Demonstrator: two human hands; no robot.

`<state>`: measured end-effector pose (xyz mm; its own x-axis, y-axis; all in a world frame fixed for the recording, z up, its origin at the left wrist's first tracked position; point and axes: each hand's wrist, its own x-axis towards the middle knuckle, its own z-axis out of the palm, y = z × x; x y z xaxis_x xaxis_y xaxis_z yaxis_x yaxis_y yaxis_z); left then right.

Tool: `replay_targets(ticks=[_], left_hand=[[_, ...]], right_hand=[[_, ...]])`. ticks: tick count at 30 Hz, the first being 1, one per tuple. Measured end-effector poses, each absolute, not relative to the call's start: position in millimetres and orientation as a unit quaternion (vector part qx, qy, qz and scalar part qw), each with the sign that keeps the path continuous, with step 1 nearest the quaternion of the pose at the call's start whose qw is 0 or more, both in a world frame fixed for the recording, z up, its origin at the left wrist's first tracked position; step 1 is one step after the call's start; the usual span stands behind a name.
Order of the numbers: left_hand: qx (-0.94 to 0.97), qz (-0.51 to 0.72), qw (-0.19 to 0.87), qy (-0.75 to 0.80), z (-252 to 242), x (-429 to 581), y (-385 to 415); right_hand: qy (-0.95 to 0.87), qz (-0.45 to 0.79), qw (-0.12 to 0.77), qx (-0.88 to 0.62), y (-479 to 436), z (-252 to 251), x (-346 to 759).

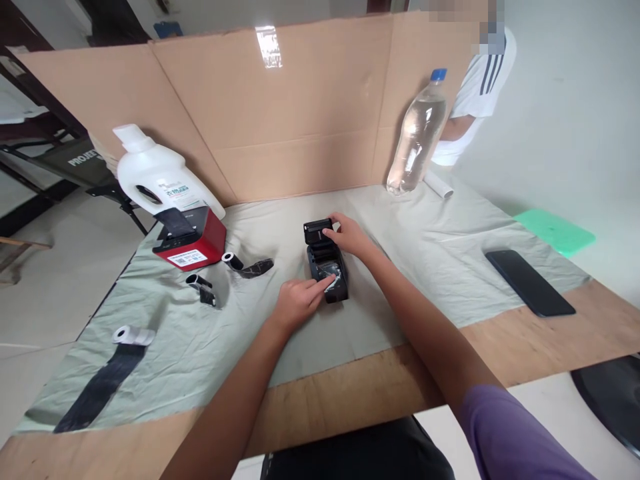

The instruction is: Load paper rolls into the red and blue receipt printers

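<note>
A black portable receipt printer (327,253) lies on the cloth in front of me, its lid (316,232) raised at the far end. My right hand (349,235) pinches the lid's right edge between thumb and fingers. Resting on the printer's glossy near face, which has whitish marks, is the index finger of my left hand (300,300). The other left fingers curl by the printer's left side, partly hidden. To the left lie paper rolls: a small roll (230,260) with a dark strip, another roll (200,283), and a larger white roll (133,335) with a long dark strip.
A red and black printer (200,240) stands at left before a white detergent bottle (160,170). Cardboard (280,113) walls the back. A water bottle (417,137), a white tube (439,185) and a phone (530,282) are at right. A person in a white sleeve (487,83) is behind.
</note>
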<state>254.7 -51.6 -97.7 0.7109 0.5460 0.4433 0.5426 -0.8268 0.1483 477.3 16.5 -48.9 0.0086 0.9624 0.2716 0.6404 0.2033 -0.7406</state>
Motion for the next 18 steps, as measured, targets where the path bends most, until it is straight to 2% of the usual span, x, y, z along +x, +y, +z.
replay_targets(ticks=[8,12,18], left_hand=[[0.943,0.246,-0.033,0.222,-100,253,-51],[0.942,0.248,-0.032,0.226,-101,252,-51],[0.941,0.228,0.038,0.247,-99,255,-50]], right_hand=[[-0.763,0.182,0.284,-0.551,0,-22,488],[-0.779,0.237,0.156,-0.559,-9,-12,488],[-0.709,0.329,0.124,-0.611,-3,-18,483]])
